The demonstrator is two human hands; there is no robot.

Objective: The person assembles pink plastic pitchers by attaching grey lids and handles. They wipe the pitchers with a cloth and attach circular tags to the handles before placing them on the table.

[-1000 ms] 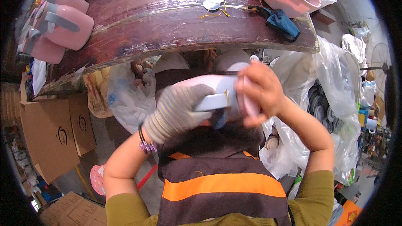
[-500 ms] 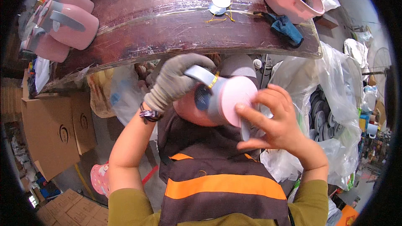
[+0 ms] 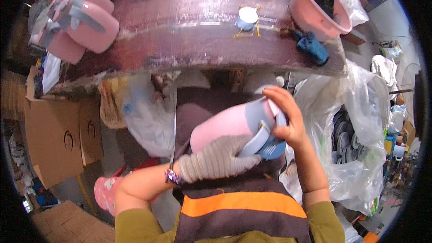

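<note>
A pink jug with a grey-blue collar lies tilted on its side above my lap, its lid end to the right. My left hand, in a grey striped glove, is wrapped round its near side by the pale handle. A round blue hang tag dangles beside that handle. My bare right hand curls over the lid end, with fingers on the far side and thumb on the near side. Part of the lid is hidden behind those fingers.
Across the dark red table, several pink jugs stand at the left. White and blue tags with yellow strings, a blue glove and a pink basin lie rightward. A plastic bag holds grey discs; cardboard boxes stand left.
The jug has turned, its lid now pointing right. My left hand has moved down from above the handle to the near side. My right hand has shifted up over the lid end.
</note>
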